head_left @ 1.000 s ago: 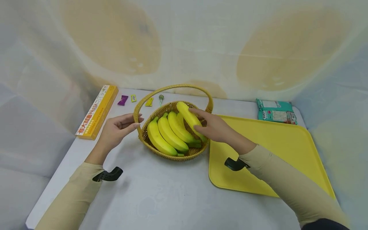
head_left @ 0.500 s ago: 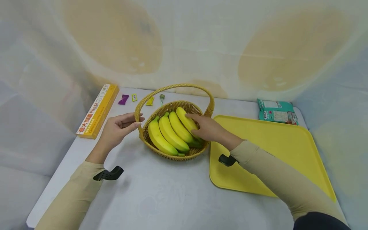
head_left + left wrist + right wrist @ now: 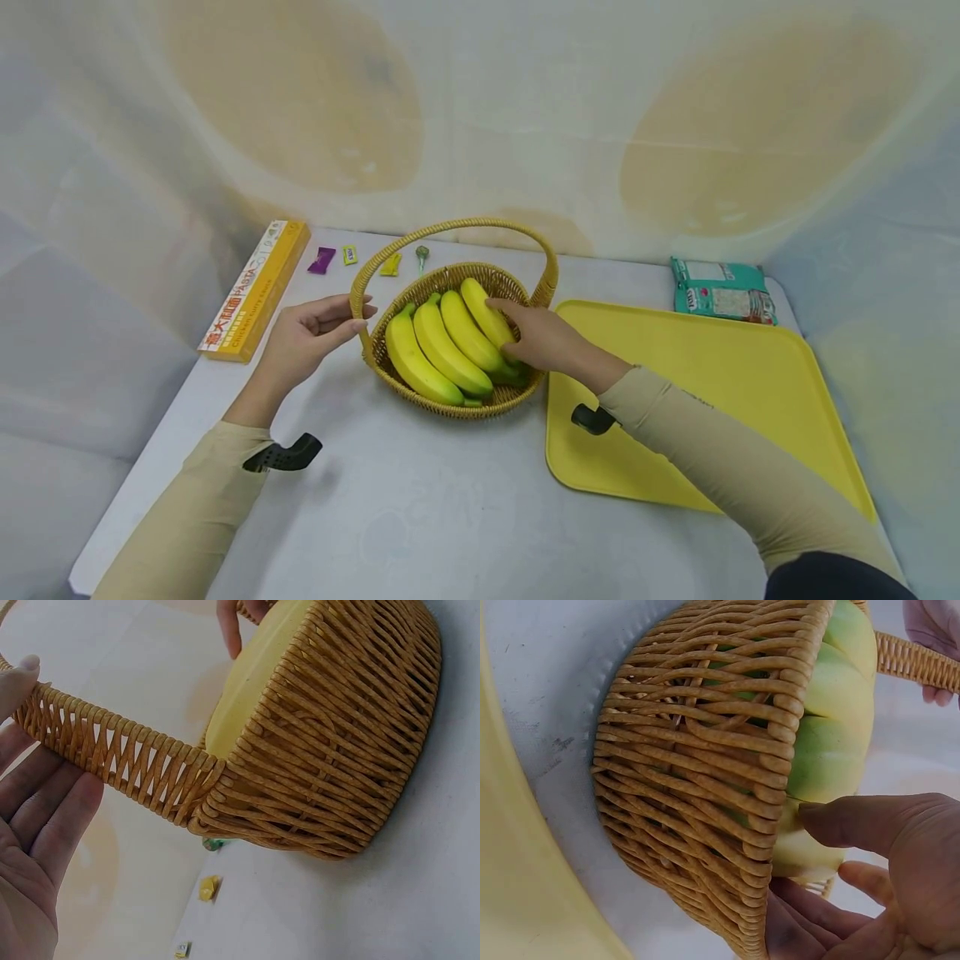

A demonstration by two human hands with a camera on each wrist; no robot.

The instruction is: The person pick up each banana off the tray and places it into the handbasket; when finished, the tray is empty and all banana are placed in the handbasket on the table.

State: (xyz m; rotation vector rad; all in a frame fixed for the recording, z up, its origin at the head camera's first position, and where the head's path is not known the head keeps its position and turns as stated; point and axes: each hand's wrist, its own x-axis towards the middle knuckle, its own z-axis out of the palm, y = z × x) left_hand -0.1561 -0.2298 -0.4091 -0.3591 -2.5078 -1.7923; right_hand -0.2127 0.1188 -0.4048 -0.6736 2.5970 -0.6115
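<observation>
A wicker basket with a tall arched handle stands on the white table, several yellow bananas lying side by side inside. My left hand pinches the left side of the handle, thumb on one face and fingers on the other, as the left wrist view shows. At the basket's right end, my right hand holds the rightmost banana between thumb and fingers. In the right wrist view the thumb presses that banana just inside the rim, while some fingers are partly hidden behind the wicker.
A yellow tray lies right of the basket, with a teal food packet behind it. The pasta box is at the left. Between box and basket handle are a purple wrapped candy, yellow candies and a lollipop.
My right hand has lowered the rightmost banana into the basket beside the others, then stayed nearly still over the last half second. The left hand keeps its place on the handle.
</observation>
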